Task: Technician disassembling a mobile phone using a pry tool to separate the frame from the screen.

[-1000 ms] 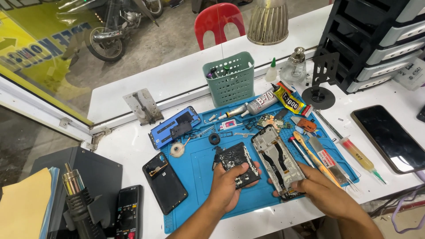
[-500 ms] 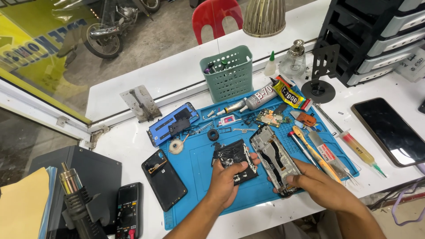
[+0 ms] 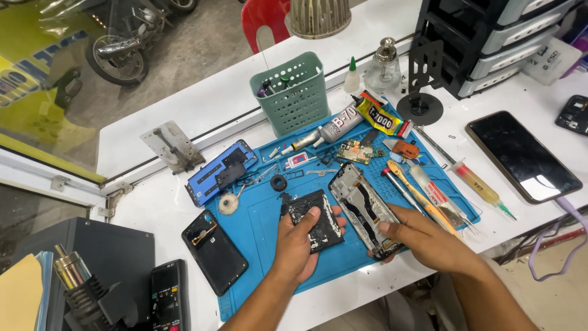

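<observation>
Shifted little since before: left hand (image 3: 298,244) clamped on black battery (image 3: 318,225) at mat (image 3: 257,245) centre, right hand (image 3: 429,236) pinching frame (image 3: 365,208) just right of it, long axis running up-left, both on desk (image 3: 153,202).

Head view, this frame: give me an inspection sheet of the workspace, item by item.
Surface: white bench with blue repair mat.
Job's things: black battery; opened phone frame.
Clutter: green basket, glue tubes, circuit board, syringe, dark phone, black back cover, hot-air handle.
Hands: left hand holds the battery; right hand grips the frame's lower end.
Cables: purple cable at the bench's right edge.
Surroundings: drawer unit, red chair, motorcycle.
</observation>
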